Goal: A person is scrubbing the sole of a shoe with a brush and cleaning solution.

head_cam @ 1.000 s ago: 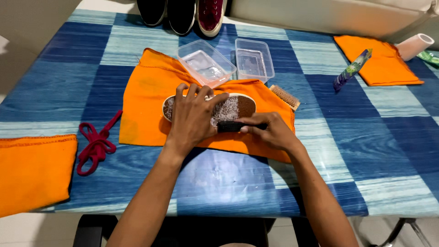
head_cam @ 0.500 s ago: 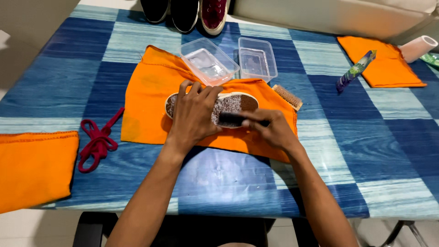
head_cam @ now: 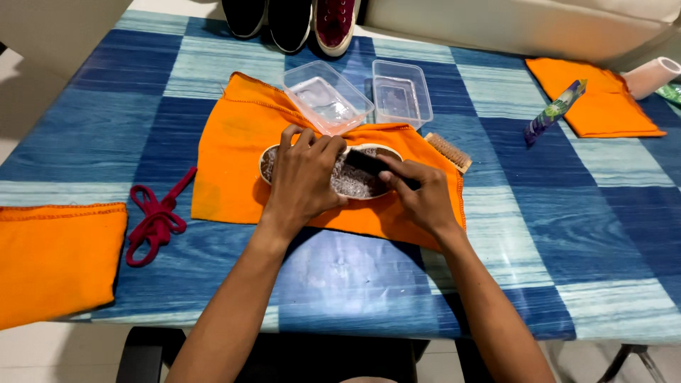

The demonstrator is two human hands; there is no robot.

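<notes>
A shoe point(head_cam: 351, 181) lies sole up on an orange cloth point(head_cam: 234, 156) in the middle of the table. Its sole looks wet and speckled. My left hand point(head_cam: 305, 177) presses down on the left part of the shoe and holds it still. My right hand point(head_cam: 418, 195) grips a dark brush point(head_cam: 369, 163) whose head rests on the sole's right part. Most of the shoe's upper is hidden under my hands.
Two clear plastic tubs point(head_cam: 328, 96) point(head_cam: 401, 92) stand behind the cloth. A wooden brush point(head_cam: 447, 152) lies at its right edge. Dark red laces point(head_cam: 156, 220) and a folded orange cloth point(head_cam: 57, 259) lie at left. Shoes point(head_cam: 291, 18), another orange cloth point(head_cam: 603, 103), a tube point(head_cam: 555, 110) and a paper roll point(head_cam: 652, 74) are at the back.
My right hand has shifted the dark brush up and left across the sole. My left hand stays on the shoe. The view has tilted a little.
</notes>
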